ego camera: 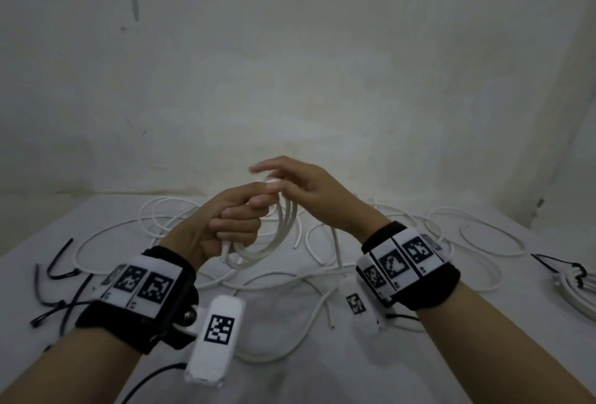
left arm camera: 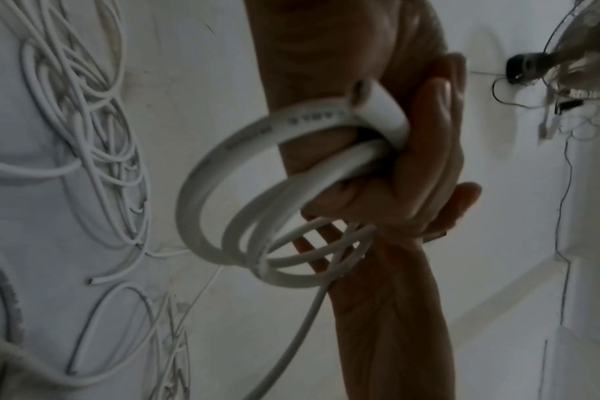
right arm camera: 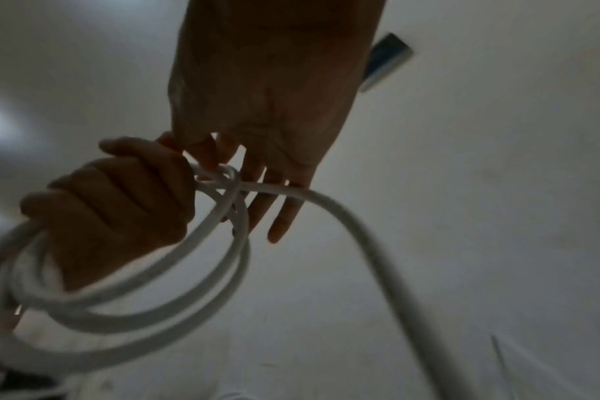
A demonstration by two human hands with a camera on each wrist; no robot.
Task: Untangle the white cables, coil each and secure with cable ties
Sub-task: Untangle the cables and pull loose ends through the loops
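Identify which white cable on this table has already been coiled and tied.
The coil at the table's far right edge, bound by a black tie. The coil in the left hand is untied; the rest lie loose.

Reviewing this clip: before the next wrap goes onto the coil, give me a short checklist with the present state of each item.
1. Coil held firm: ok, the left hand grips the loops in its fist.
2. Free run guided: ok, the cable's tail passes across the fingers of the right hand, which are extended.
3. Loops lying even: not ok, strands cross near the grip in the left wrist view.
4. Tail clear of the loose cables on the table: cannot tell.
5. Black cable ties within reach: ok, they lie on the table beside the left wrist.
6. Earlier bundle tied: ok, black tie around it.
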